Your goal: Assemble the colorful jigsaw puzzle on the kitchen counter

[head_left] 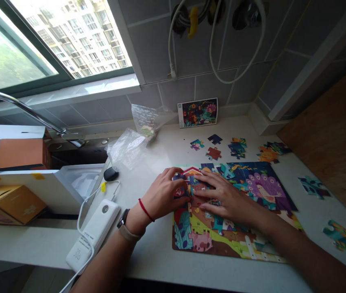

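On counter (148, 252): jigsaw puzzle (264, 187), partly assembled. Over puzzle's far-left area: left hand (168, 191) curved, right hand (226, 195) loosely spread; whether either grips piece, cannot tell. Step, apparently: seating pieces. Next move likely calls for light, even downward pressure. Loose pieces (214, 153) beyond puzzle.

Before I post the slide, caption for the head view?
Left hand and right hand on a jigsaw puzzle, loose pieces and a picture card beyond it.
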Motion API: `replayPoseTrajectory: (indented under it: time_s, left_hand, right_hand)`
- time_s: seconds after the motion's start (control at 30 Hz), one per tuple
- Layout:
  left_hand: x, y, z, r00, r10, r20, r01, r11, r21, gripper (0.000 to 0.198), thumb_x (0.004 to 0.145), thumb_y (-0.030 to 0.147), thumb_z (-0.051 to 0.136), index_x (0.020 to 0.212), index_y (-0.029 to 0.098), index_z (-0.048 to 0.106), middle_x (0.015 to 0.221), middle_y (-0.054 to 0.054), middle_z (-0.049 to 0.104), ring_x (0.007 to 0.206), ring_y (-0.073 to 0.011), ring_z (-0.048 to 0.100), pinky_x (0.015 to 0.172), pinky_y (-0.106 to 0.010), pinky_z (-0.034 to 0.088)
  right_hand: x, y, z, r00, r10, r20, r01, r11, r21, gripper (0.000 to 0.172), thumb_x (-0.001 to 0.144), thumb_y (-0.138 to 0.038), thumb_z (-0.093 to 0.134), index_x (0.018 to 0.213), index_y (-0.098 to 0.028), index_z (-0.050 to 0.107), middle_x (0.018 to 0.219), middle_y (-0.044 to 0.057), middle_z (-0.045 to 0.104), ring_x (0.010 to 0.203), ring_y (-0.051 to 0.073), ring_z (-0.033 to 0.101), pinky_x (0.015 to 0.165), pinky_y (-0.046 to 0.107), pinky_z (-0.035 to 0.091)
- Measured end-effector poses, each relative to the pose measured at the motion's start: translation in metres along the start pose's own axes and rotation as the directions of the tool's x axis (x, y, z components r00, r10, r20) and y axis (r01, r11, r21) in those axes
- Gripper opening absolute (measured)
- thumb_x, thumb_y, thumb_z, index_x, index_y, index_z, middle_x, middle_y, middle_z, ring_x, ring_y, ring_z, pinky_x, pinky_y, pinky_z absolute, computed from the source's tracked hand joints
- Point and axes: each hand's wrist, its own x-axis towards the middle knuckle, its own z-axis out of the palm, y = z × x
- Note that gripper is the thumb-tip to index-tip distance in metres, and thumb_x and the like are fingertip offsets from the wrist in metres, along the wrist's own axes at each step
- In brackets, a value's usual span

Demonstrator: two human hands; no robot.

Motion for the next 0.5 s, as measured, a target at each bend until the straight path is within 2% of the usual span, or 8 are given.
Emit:
replayPoseTrajectory:
  time_s: [0.13,0.27,0.5]
  left_hand:
    - [-0.001,0.008,0.009,1.000,-0.029,0.012,0.029,0.999,0.030,0.022,0.082,0.025,0.085,0.102,0.022,0.075,0.146,-0.014,0.055,0.134,-0.0368,0.054,0.108,-0.056,0.053]
    - [0.000,0.013,0.013,1.000,-0.025,0.004,0.025,0.999,0.028,0.012,0.086,0.021,0.082,0.096,0.021,0.076,0.144,-0.013,0.058,0.131,-0.0353,0.058,0.105,-0.055,0.056]
    - [0.005,0.009,0.015,0.998,0.069,0.000,-0.069,0.997,0.024,0.003,0.090,0.017,0.077,0.092,0.020,0.075,0.145,-0.013,0.059,0.133,-0.0333,0.057,0.107,-0.054,0.056]
  right_hand:
    - [0.001,-0.002,-0.002,1.000,-0.008,0.002,0.008,1.000,-0.006,0.033,0.093,-0.034,0.078,0.126,-0.032,0.078,0.165,0.008,0.048,0.154,0.038,0.040,0.125,0.066,0.033]
    - [0.002,-0.004,-0.003,1.000,-0.012,-0.009,0.012,1.000,0.008,0.033,0.093,-0.033,0.077,0.125,-0.032,0.078,0.164,0.007,0.049,0.154,0.037,0.041,0.126,0.065,0.032]
    - [0.002,-0.003,-0.003,1.000,-0.013,-0.007,0.013,1.000,0.017,0.033,0.093,-0.033,0.077,0.127,-0.034,0.077,0.165,0.004,0.048,0.154,0.035,0.040,0.127,0.062,0.031]
